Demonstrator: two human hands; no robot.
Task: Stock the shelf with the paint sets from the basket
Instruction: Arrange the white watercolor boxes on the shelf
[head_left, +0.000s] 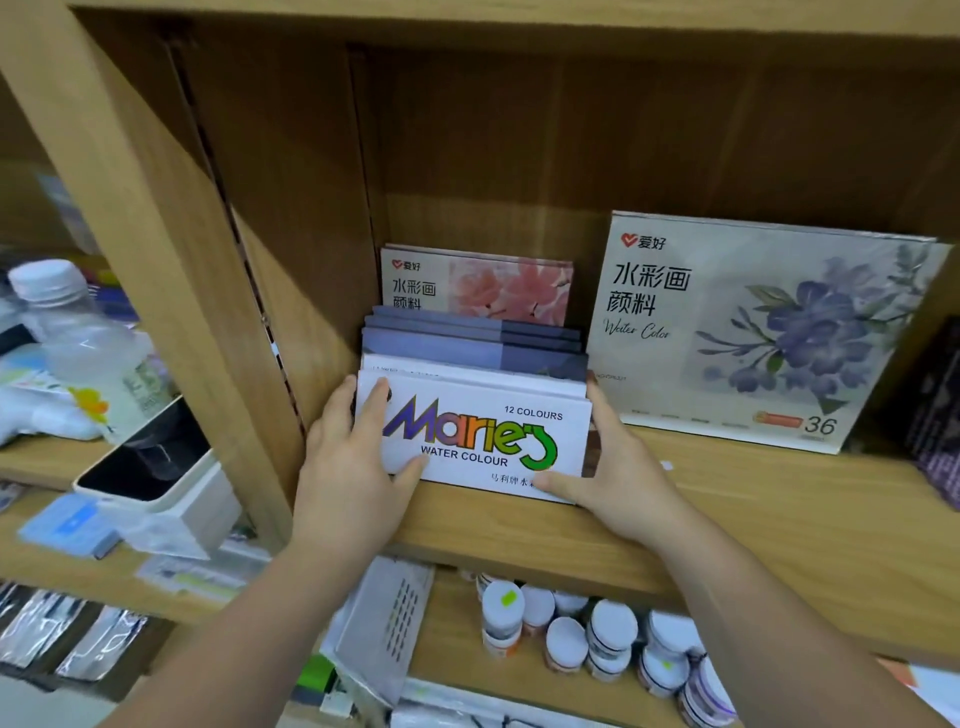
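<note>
**Operator:** Where is the item being stocked?

**Technician:** The white rectangular cardboard paint set printed "Marie's Water Colour, 12 Colours" (483, 436) stands on its lower long edge on the light wooden shelf board (753, 499). It is the front unit of a row. Directly behind it sit another white box and several blue-grey boxes (467, 343), with a pink floral box (478, 283) at the rear.

**Operator:** Hand positions?

**Technician:** The left hand (348, 457) is at the box's left short end, thumb over the front face near the top corner, one finger along the bottom edge. The right hand (618, 467) is at the right short end, thumb along the lower front edge, remaining fingers hidden behind the box. Fingers of both hands are spread and clasp the box between them.

**Operator:** Which relation governs the next move?

**Technician:** The box's long axis runs left to right, parallel to the shelf's front edge, and lies squarely between the two hands. Both are equally near. The row lies straight behind, away from the person, so seating the box probably requires an even rearward push from both ends.

**Operator:** Clearances?

**Technician:** The wooden upright (249, 322) is near the left hand. The large white floral "36" box (753, 332) stands just beside the right hand. The basket cannot be identified with certainty.
</note>
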